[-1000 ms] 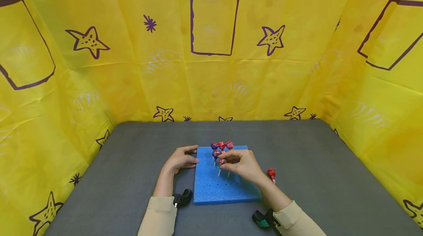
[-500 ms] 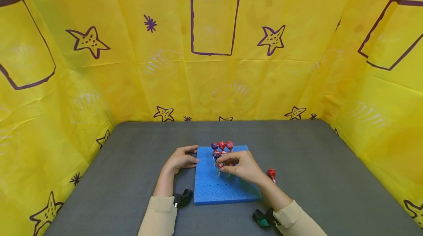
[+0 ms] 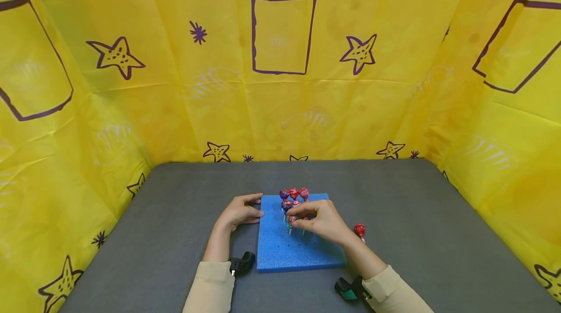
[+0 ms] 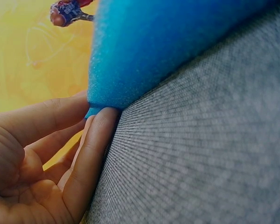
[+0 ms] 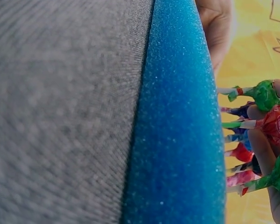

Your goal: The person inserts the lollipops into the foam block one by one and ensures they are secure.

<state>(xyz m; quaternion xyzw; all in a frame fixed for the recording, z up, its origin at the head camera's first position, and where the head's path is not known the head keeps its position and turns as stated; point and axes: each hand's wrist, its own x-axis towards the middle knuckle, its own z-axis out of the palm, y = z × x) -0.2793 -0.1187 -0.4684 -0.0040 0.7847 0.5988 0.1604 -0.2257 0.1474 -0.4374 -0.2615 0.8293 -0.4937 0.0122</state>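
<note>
In the head view my right hand [image 3: 320, 220] pinches a wrapped lollipop [image 3: 292, 219] by its head, over the blue foam board [image 3: 280, 257]. From the right wrist this lollipop [image 5: 266, 95] looks green, and its white stick runs down to the board. My left hand [image 3: 238, 211] holds the board's far left corner; in the left wrist view, thumb and finger [image 4: 95, 140] pinch the foam edge. Several lollipops [image 3: 294, 193] stand upright behind the right hand, which partly hides them. Beside the pinched one, a red lollipop [image 5: 276, 125] has a green stick.
A loose red lollipop [image 3: 360, 230] lies on the grey table [image 3: 188, 191], right of the board. Small holes [image 3: 300, 245] show in the board's nearer part. Yellow patterned cloth [image 3: 280, 123] walls the table at the back and both sides.
My right hand and the pinched lollipop have moved slightly down toward the board since one second ago, then stayed nearly still. The left hand has kept its place on the board.
</note>
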